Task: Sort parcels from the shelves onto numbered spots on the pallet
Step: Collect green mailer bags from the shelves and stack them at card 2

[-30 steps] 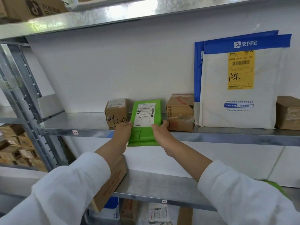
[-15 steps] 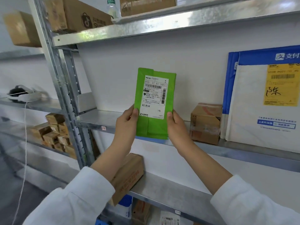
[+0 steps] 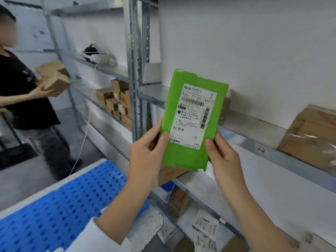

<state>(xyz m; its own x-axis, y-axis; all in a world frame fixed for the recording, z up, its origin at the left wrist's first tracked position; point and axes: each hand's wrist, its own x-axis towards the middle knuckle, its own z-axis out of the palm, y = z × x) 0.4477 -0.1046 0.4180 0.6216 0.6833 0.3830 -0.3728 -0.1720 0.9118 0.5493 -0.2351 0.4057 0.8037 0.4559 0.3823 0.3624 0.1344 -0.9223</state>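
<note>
A flat green parcel (image 3: 183, 155) with a white shipping label stands upright in the air in front of the metal shelf (image 3: 254, 124). My left hand (image 3: 147, 151) grips its lower left edge, thumb on the front. My right hand (image 3: 223, 157) grips its lower right edge, thumb beside the label. The blue perforated pallet (image 3: 60, 202) lies low at the left, below my left forearm; no numbers show on it.
A brown box (image 3: 312, 135) sits on the shelf at right. Another person (image 3: 23, 91) stands at far left holding a cardboard box (image 3: 54, 79). Small boxes (image 3: 118, 100) are stacked on the left rack, behind an upright post (image 3: 134, 66). Parcels lie on the lower shelves.
The green parcel came off the shelf and is now held up in both hands. My view has swung left, bringing the pallet and the other person into sight.
</note>
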